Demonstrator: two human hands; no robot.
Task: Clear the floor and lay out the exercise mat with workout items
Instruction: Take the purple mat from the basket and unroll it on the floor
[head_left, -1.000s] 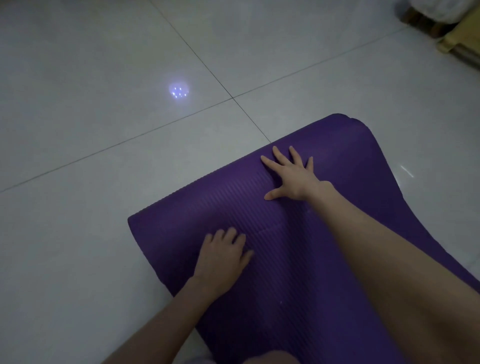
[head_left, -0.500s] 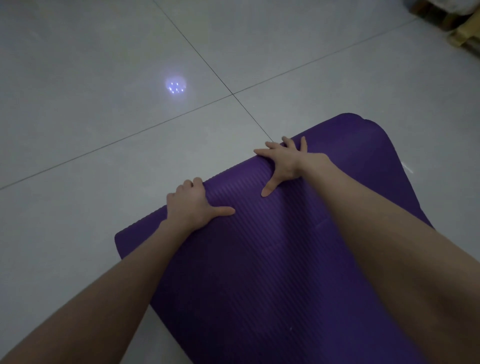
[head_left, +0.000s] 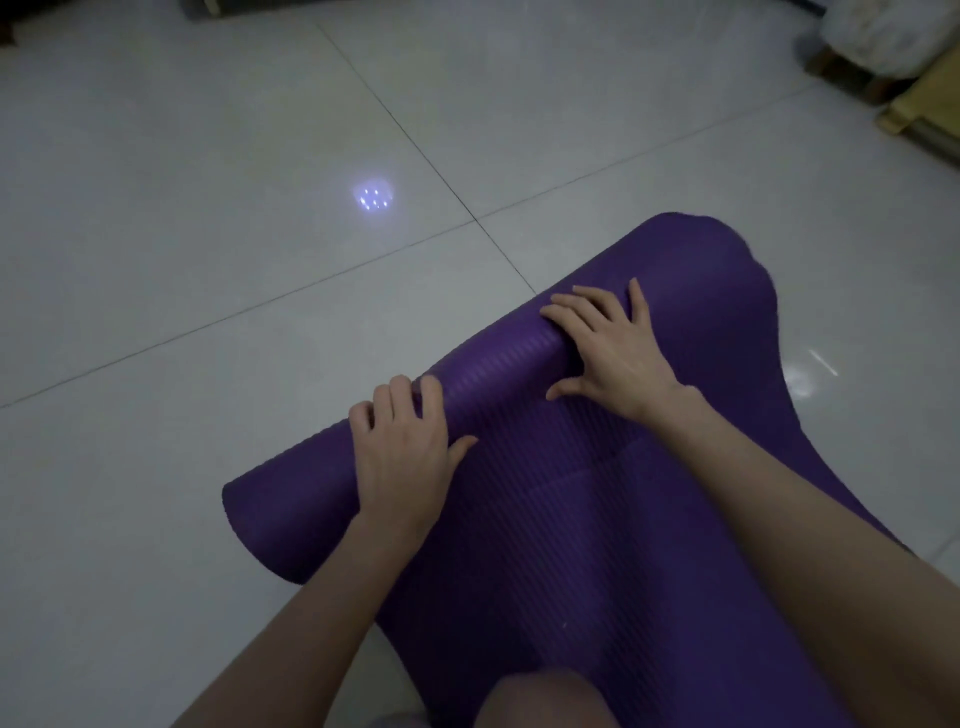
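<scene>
1. a pale, glossy tiled floor (head_left: 182, 467) fills most of the dim view. its thin dark grout lines cross just beyond the mat's far edge.
2. a purple exercise mat (head_left: 597, 561) with a ribbed surface lies on the floor and runs from the bottom of the view away from the person. its near part lies flat and its right edge is wavy.
3. the mat's far end is curled into a rolled end (head_left: 498, 374). this thick tube lies slantwise across the mat's width.
4. two bare forearms reach over the flat part of the mat to the rolled end.
5. beyond the mat's far right corner stands blurred furniture (head_left: 883, 52), with dark legs under something pale and bulky. what it is cannot be told.
6. the right hand (head_left: 613, 353) rests on the right part of the rolled end. its fingers are spread over the top and its thumb is stretched out on the near side, so it presses rather than grips.
7. the left hand (head_left: 402, 457) holds the left part of the rolled end, fingers curled over the crest and thumb on the near side. the hands are apart, with bare mat between them.
8. a bare knee (head_left: 540, 696) shows over the mat's near end.
9. a small cluster of bluish light dots (head_left: 373, 196) reflects on the floor beyond the mat's far left.
</scene>
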